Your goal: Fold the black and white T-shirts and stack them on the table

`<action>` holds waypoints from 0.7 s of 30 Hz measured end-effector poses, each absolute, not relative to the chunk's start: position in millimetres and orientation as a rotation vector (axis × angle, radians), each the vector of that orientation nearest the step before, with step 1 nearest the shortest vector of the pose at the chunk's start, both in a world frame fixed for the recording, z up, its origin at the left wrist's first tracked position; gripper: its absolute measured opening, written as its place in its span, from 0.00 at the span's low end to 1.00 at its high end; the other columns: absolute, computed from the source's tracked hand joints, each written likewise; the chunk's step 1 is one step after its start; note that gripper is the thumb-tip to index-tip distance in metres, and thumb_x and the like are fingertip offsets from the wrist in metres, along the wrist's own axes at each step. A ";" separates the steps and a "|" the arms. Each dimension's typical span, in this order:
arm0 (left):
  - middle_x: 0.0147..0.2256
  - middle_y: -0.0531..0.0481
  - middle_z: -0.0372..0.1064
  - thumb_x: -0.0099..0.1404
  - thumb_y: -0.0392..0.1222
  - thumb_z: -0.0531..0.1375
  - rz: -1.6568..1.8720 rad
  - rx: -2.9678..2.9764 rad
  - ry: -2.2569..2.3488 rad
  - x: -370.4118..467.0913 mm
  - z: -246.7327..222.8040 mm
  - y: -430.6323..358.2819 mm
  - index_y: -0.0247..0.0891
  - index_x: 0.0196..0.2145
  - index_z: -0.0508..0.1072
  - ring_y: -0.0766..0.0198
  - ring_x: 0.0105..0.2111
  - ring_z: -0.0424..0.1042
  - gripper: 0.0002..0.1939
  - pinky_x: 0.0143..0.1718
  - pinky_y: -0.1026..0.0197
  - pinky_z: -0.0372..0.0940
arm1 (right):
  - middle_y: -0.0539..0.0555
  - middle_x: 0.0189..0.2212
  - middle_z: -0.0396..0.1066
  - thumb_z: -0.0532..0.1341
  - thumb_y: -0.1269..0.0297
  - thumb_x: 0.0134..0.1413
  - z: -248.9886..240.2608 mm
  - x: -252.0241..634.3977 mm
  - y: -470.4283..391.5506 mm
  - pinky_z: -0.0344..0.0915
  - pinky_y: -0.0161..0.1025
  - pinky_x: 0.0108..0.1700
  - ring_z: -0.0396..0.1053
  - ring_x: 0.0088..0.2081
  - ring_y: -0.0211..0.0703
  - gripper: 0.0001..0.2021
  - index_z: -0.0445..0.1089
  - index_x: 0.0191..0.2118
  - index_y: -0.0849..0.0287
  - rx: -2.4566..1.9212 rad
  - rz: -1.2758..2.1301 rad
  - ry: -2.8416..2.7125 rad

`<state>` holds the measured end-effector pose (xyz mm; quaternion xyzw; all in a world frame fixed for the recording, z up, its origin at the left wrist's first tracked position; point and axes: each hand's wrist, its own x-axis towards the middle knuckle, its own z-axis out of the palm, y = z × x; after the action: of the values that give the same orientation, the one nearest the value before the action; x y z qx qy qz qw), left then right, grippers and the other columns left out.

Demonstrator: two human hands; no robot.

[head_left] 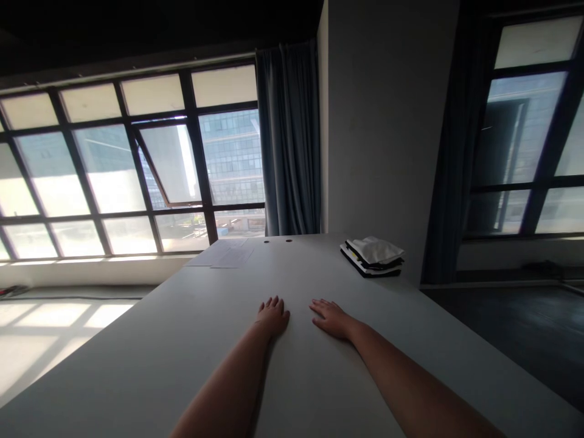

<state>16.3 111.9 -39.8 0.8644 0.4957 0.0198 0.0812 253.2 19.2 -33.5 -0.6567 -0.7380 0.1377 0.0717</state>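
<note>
My left hand (pixel 273 316) lies palm down on the white table (pixel 182 353), fingers apart and nothing under them that I can see. Beside it, a short gap to the right, my right hand (pixel 332 319) also rests flat on the tabletop with its fingers spread. Beyond my right hand, at the table's far right, sits a stack of folded black and white cloths (pixel 373 254), apparently fabric items, with a white one on top. Sheets of white paper (pixel 230 255) lie flat near the far left edge, beyond my left hand.
Two small dark round spots (pixel 289 241) mark the tabletop near its far edge. Behind the table stand a blue curtain (pixel 292 146) and a grey pillar (pixel 387 134). Windows line the left wall, one pane (pixel 168 161) tilted open. Dark floor (pixel 502 328) lies right of the table.
</note>
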 end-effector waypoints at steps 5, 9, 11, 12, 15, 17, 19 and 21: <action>0.76 0.42 0.42 0.74 0.55 0.44 0.057 2.584 1.488 17.0 -38.2 110.3 0.39 0.73 0.55 0.48 0.75 0.42 0.35 0.74 0.41 0.41 | 0.56 0.76 0.43 0.51 0.51 0.67 -29.4 249.8 15.8 0.35 0.57 0.75 0.39 0.76 0.55 0.36 0.54 0.76 0.60 -1.979 0.412 -2.203; 0.76 0.42 0.42 0.74 0.55 0.44 0.059 2.587 1.488 16.8 -37.8 109.2 0.39 0.73 0.55 0.48 0.75 0.42 0.35 0.74 0.41 0.42 | 0.57 0.76 0.44 0.52 0.52 0.67 -27.6 244.5 6.1 0.36 0.56 0.75 0.41 0.76 0.55 0.35 0.56 0.75 0.60 -2.000 0.392 -2.169; 0.76 0.42 0.43 0.75 0.55 0.43 0.059 2.592 1.484 16.1 -38.4 109.3 0.39 0.73 0.55 0.48 0.75 0.42 0.35 0.74 0.41 0.42 | 0.58 0.76 0.45 0.52 0.52 0.67 -27.7 243.6 -4.5 0.36 0.55 0.75 0.41 0.76 0.55 0.35 0.56 0.75 0.61 -1.993 0.394 -2.170; 0.76 0.42 0.43 0.75 0.55 0.43 0.058 2.595 1.482 15.7 -38.7 109.5 0.39 0.73 0.55 0.48 0.75 0.42 0.35 0.74 0.41 0.42 | 0.58 0.76 0.44 0.52 0.52 0.67 -27.8 243.9 -11.5 0.35 0.55 0.75 0.41 0.76 0.55 0.35 0.56 0.75 0.61 -1.980 0.409 -2.181; 0.76 0.42 0.43 0.75 0.55 0.43 0.053 2.598 1.486 15.1 -38.7 109.7 0.38 0.74 0.54 0.48 0.75 0.42 0.36 0.74 0.42 0.42 | 0.58 0.76 0.42 0.54 0.50 0.66 -23.7 246.3 -37.5 0.34 0.55 0.76 0.39 0.76 0.55 0.37 0.55 0.76 0.60 -1.942 0.503 -2.221; 0.76 0.41 0.42 0.75 0.55 0.43 0.053 2.592 1.499 16.0 -38.0 108.6 0.37 0.74 0.54 0.48 0.75 0.42 0.36 0.74 0.42 0.42 | 0.58 0.76 0.44 0.57 0.51 0.63 -12.2 246.3 -58.0 0.37 0.53 0.76 0.41 0.76 0.55 0.37 0.58 0.75 0.59 -1.912 0.586 -2.238; 0.76 0.41 0.42 0.75 0.55 0.43 0.060 2.584 1.516 18.3 -37.4 106.0 0.38 0.74 0.54 0.48 0.75 0.42 0.36 0.73 0.42 0.42 | 0.59 0.72 0.56 0.60 0.52 0.61 10.7 243.4 -81.1 0.49 0.50 0.73 0.55 0.72 0.56 0.33 0.67 0.70 0.57 -1.847 0.646 -2.222; 0.76 0.41 0.43 0.75 0.54 0.43 0.079 2.577 1.536 21.6 -37.6 101.9 0.39 0.74 0.55 0.48 0.75 0.43 0.35 0.73 0.41 0.42 | 0.60 0.59 0.74 0.57 0.51 0.64 43.5 239.5 -108.5 0.65 0.48 0.64 0.71 0.59 0.55 0.27 0.75 0.63 0.56 -1.752 0.630 -2.130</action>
<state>21.6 101.9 -37.6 0.8565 0.5107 0.0262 0.0702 239.5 -108.5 43.5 -0.6118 -0.7437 0.2201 0.1554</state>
